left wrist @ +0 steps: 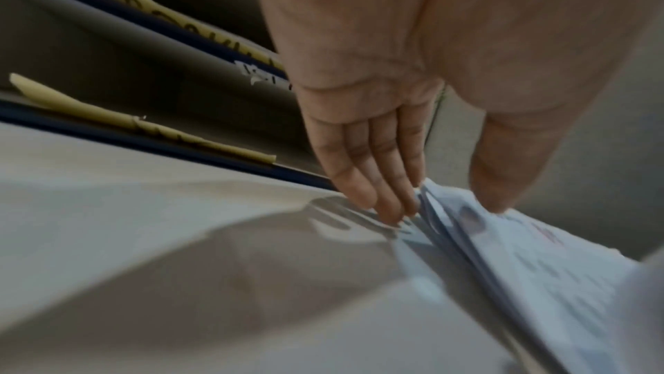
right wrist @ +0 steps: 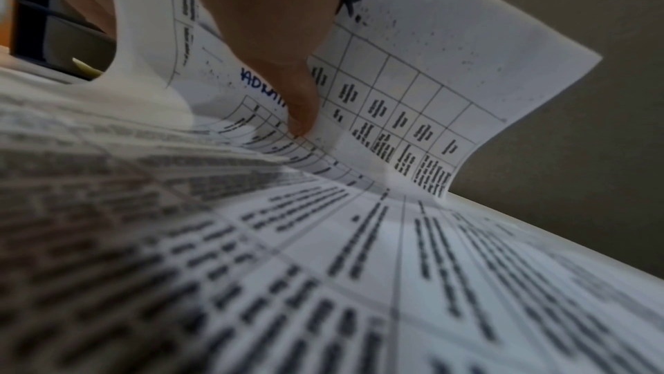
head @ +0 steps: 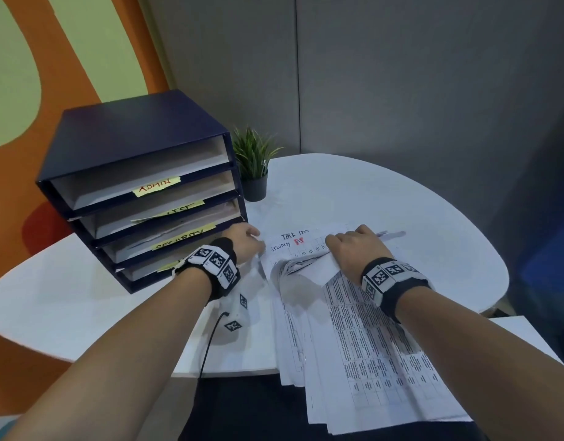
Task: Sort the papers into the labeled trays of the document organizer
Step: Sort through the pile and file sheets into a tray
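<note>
A loose stack of printed papers [head: 370, 345] lies on the white table [head: 401, 192], its near end hanging over the front edge. My left hand [head: 258, 241] pinches the stack's far left edge, thumb on top and straight fingers [left wrist: 377, 195] at the side of the papers [left wrist: 539, 266]. My right hand [head: 347, 240] grips several top sheets, curled up off the stack [right wrist: 323, 266]. A lifted grid sheet [right wrist: 413, 82] bends upward around the thumb [right wrist: 298, 113]. The dark blue organizer [head: 131, 132] stands left of both hands, with yellow labels ADMIN [head: 156, 186] and SECURITY [head: 182, 238].
A small potted plant [head: 253, 167] stands right behind the organizer. A black cable [head: 210, 342] and a white tag with printed markers [head: 239, 310] lie under my left forearm. Grey partition walls close off the back. Bare table stretches to the far right.
</note>
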`<state>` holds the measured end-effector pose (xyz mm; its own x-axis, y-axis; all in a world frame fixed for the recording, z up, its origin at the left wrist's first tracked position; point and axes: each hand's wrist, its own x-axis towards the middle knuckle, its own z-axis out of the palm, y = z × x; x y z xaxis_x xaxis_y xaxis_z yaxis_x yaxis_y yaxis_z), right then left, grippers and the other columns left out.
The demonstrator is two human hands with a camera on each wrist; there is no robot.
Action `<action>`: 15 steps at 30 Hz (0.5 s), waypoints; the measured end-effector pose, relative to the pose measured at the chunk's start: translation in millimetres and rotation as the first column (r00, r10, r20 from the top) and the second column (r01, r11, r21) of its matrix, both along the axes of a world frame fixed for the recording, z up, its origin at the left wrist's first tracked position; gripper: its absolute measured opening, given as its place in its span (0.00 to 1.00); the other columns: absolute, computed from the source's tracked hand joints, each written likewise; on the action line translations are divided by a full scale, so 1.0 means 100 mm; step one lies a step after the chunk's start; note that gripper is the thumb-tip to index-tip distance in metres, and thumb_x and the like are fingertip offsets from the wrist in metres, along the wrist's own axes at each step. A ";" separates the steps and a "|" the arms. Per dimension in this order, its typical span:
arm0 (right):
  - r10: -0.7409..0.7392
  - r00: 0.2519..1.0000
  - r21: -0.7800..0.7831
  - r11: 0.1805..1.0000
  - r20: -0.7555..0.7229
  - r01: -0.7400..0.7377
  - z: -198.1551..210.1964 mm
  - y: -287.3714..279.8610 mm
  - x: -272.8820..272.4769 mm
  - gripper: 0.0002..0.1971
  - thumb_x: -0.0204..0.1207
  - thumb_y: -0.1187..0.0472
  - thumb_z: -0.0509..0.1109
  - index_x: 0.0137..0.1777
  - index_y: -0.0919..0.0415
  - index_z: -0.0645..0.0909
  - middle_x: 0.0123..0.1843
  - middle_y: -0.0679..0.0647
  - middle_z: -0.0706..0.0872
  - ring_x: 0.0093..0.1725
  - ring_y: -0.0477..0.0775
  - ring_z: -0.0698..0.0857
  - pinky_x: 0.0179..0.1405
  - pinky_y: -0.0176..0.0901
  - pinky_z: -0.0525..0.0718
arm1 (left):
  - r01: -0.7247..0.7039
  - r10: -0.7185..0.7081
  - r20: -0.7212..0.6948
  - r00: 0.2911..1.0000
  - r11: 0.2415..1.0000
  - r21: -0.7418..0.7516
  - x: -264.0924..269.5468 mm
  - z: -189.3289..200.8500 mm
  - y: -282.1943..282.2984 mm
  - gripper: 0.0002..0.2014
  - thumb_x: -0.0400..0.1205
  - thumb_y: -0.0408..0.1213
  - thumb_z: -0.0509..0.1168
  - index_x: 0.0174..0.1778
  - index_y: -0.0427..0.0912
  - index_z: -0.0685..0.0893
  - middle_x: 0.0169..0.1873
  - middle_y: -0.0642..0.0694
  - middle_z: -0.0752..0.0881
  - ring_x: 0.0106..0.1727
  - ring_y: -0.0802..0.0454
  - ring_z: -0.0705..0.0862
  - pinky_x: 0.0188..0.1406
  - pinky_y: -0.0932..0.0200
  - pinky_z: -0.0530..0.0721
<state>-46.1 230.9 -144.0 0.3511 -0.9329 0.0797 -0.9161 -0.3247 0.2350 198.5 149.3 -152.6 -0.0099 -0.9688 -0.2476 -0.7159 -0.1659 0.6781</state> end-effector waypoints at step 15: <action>0.118 0.990 0.015 0.993 -0.072 -0.117 0.02 0.03 -0.02 0.11 0.75 0.66 0.66 0.56 0.57 0.75 0.46 0.52 0.85 0.47 0.57 0.84 0.57 0.50 0.72 | 0.083 -0.068 0.079 0.995 0.974 -0.213 -0.36 0.21 0.15 0.09 0.77 0.36 0.69 0.34 0.43 0.76 0.39 0.41 0.85 0.38 0.42 0.85 0.39 0.46 0.90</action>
<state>-48.6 234.2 -141.7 0.4625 -0.8857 0.0403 -0.8522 -0.4316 0.2956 162.5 164.3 -131.5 -0.0753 -0.9965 -0.0358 -0.7682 0.0351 0.6392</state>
